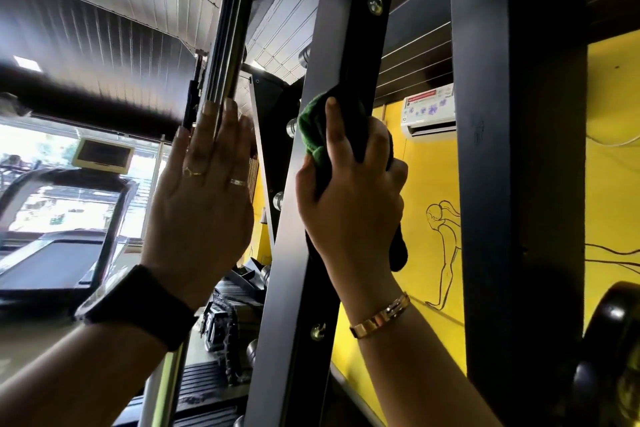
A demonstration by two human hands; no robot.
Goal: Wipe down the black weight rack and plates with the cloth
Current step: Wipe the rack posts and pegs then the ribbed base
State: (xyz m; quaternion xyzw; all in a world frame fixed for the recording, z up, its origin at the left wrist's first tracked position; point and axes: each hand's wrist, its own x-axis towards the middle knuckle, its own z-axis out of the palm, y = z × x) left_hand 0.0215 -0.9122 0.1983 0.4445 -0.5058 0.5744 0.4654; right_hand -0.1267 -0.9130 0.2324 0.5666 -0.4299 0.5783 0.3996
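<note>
Wrapping around a slanted black upright of the weight rack (311,184), the green cloth (311,135) sits high on the beam, pressed against its front face and reaching round its right edge. The right hand (349,204) is clenched on the cloth and beam together, thumb lying up over the green fabric, a gold bracelet (381,317) on the wrist. Just left of it, the left hand (204,191) lies flat and released, fingers extended against a shiny chrome bar (225,45), with two rings and a black wristband (138,308). A second, thicker black post (519,184) stands to the right. Behind are a yellow wall (433,218) with a line drawing of a figure, an air conditioner (429,111), and a treadmill (52,253) by the window.
</note>
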